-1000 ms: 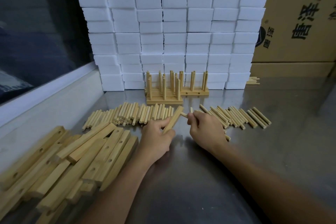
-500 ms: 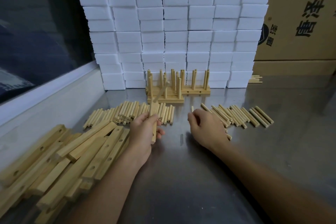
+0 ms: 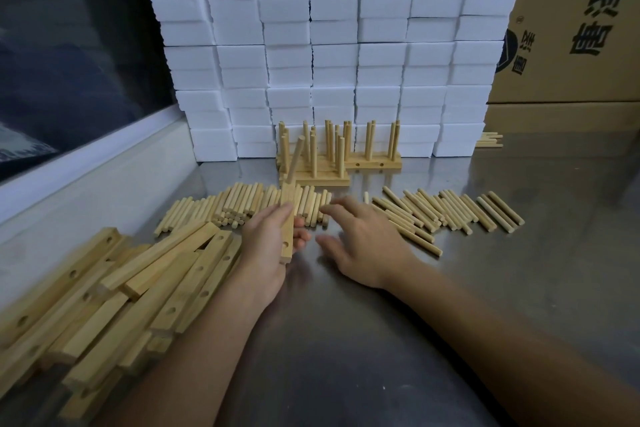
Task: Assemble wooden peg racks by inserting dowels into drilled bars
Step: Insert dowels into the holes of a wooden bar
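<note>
drilled bar (image 3: 287,224) sits in the left hand (image 3: 266,246), fingers wrapped round its middle, one dowel (image 3: 296,158) seated at the far end and leaning slightly right. a hole shows on the near end of the bar. right hand (image 3: 360,241) is empty, fingers spread and loose, palm down, just above the metal table (image 3: 346,340), fingertips reaching toward the dowel row (image 3: 242,208) beyond the left hand.

vs 0.5 s ago: right hand was curled over by the loose dowels (image 3: 450,210) on its right; now flattened and shifted toward the left hand. left hand and bar barely moved.

surroundings: stack of undrilled-looking and drilled bars (image 3: 114,298) piled left of the left forearm. finished racks (image 3: 332,156) stand past both hands, against a wall of white foam blocks (image 3: 332,45). cardboard boxes (image 3: 575,28) far right of the right hand, dark window (image 3: 69,38) far left. a few more dowels (image 3: 488,140) lie at the foot of the boxes.
</note>
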A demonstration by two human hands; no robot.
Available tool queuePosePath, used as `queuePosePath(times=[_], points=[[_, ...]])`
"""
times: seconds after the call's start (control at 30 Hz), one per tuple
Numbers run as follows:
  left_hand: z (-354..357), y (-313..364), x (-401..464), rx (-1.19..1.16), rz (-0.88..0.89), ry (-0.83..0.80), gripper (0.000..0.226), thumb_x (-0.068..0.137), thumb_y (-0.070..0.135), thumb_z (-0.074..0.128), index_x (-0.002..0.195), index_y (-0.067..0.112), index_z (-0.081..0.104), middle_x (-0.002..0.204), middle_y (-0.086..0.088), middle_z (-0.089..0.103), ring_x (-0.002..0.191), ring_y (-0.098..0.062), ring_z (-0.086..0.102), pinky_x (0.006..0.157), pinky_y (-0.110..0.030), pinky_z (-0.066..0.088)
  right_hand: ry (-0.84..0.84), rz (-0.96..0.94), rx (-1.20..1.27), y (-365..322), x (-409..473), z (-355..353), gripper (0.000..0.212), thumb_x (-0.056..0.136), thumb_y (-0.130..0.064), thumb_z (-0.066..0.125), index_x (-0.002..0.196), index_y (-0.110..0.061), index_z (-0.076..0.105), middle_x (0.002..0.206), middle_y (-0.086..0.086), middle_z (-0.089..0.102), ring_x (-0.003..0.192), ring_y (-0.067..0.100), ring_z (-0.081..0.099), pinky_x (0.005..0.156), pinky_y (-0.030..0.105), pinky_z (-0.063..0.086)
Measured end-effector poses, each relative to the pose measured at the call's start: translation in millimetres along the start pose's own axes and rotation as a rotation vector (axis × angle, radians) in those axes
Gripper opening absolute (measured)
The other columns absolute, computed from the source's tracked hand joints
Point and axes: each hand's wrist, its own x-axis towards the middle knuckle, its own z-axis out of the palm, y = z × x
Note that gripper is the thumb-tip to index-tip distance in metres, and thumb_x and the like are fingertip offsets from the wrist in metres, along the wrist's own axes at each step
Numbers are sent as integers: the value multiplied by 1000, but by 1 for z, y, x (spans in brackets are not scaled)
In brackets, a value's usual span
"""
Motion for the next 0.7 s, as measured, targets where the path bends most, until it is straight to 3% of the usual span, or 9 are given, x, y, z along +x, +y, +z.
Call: queuePosePath(times=[0.1,0.2,0.37,0.57,0.7], points=[[0,0,0,-5,-2,-2,10,97,9,57,93,2,62,66,-8,60,46,-17,57,41,-23,44,-160,52,32,-2,2,5,64,98,-64,28,150,-27,33,157,-5,32,140,20,35,108,45,30],[0,1,0,1,-1,-2,10,97,9,57,94,1,62,67,-9,60,47,-17,57,42,-24,44,-204,67,2,-1,2,5,63,99,-63,25,149,-27,37,158,-5,33,142,19,35,110,47,27],[0,1,-3,11,6,-3,11,98,9,57,95,1,62,67,-9,60,47,-16,58,43,-23,46,-72,105,37,-3,-1,2,44,99,-55,36,127,-28,57,128,-4,54,117,18,52,96,40,39],[1,2,-4,16,4,-2,11,98,10,56,94,3,64,66,-8,61,48,-15,59,45,-23,46,36,112,30,-5,-2,0,34,97,-52,46,90,-24,63,95,-5,53,85,13,50,74,32,42],[0,2,-4,21,4,-4,9,97,10,58,93,4,64,65,-7,62,49,-16,60,45,-22,47,96,320,-8,0,-2,0,30,91,-46,61,75,-20,62,78,-6,56,72,13,53,61,27,40]])
